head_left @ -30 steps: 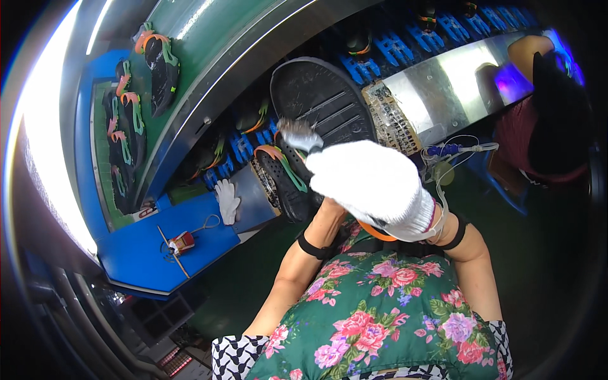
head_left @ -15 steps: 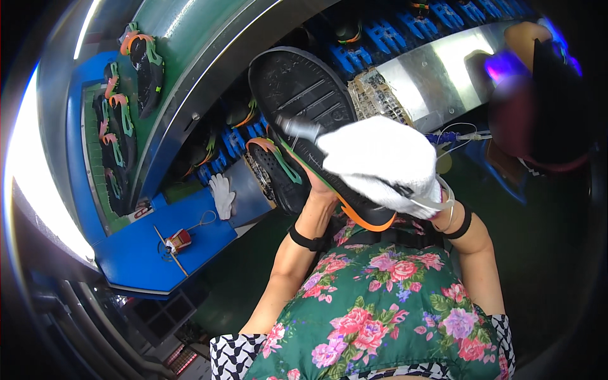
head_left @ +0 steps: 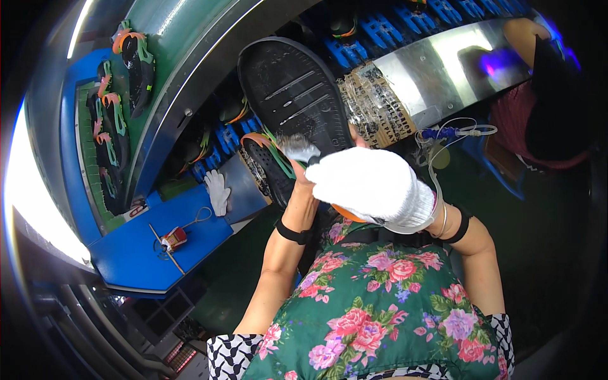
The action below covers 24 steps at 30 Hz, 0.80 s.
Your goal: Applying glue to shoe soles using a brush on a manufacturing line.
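Observation:
My left hand (head_left: 304, 180), bare, grips a black shoe (head_left: 288, 88) from beneath and behind, its fingertips curling past the right edge. The shoe's dark, grooved sole faces up, with wet-looking shiny streaks along it. A white knitted glove covers my right hand (head_left: 380, 187), which is closed around a brush; only the brush's grey bristle end (head_left: 297, 147) shows, laid against the middle of the sole. The glove hides the shoe's heel except for a bit of orange. Just left of the held shoe sits another black perforated shoe (head_left: 266, 163) with orange and green trim.
A metal-edged conveyor (head_left: 437, 69) curves past, with several blue racks (head_left: 380, 35) behind it. Shoes rest on a green belt (head_left: 130, 69) at left. A blue table (head_left: 152, 253) bears a red tool (head_left: 174, 239); a white glove (head_left: 217, 192) lies nearby. A co-worker's sleeve (head_left: 535, 111) is at right.
The brush and gloved hand have shifted slightly down and left over the sole. The shoe has moved a little up and left, and my left fingertips now show at its right edge.

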{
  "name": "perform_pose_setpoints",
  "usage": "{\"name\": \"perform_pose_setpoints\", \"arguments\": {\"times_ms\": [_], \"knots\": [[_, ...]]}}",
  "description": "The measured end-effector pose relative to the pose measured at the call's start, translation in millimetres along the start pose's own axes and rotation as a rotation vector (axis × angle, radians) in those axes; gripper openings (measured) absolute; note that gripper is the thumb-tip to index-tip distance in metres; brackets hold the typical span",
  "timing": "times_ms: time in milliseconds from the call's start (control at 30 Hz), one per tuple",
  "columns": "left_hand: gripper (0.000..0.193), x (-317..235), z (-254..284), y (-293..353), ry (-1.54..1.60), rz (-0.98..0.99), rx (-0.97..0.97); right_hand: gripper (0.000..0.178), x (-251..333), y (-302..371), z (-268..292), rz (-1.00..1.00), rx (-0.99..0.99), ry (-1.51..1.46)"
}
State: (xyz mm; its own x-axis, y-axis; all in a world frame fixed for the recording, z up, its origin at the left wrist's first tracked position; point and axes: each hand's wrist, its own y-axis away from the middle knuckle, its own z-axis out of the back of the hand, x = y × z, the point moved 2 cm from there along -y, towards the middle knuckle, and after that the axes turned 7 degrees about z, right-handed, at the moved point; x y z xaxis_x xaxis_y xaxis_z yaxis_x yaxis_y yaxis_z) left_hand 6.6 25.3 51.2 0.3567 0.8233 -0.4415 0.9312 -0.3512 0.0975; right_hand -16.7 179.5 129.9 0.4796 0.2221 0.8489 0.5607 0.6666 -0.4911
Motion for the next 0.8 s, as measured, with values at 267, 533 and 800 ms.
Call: {"name": "perform_pose_setpoints", "arguments": {"times_ms": [267, 533, 800], "knots": [[0.075, -19.0, -3.7, -5.6, -0.049, -0.074, 0.031, 0.034, -5.1, 3.4, 3.3, 0.033, -0.026, 0.073], [0.068, -31.7, -3.2, -9.4, -0.055, -0.169, -0.026, 0.033, -1.0, 0.0, 20.1, 0.101, -0.066, 0.05], [0.066, -45.1, -6.2, -16.8, -0.029, -0.286, 0.122, 0.028, 3.8, -5.9, 19.3, 0.014, -0.104, -0.062]]}}
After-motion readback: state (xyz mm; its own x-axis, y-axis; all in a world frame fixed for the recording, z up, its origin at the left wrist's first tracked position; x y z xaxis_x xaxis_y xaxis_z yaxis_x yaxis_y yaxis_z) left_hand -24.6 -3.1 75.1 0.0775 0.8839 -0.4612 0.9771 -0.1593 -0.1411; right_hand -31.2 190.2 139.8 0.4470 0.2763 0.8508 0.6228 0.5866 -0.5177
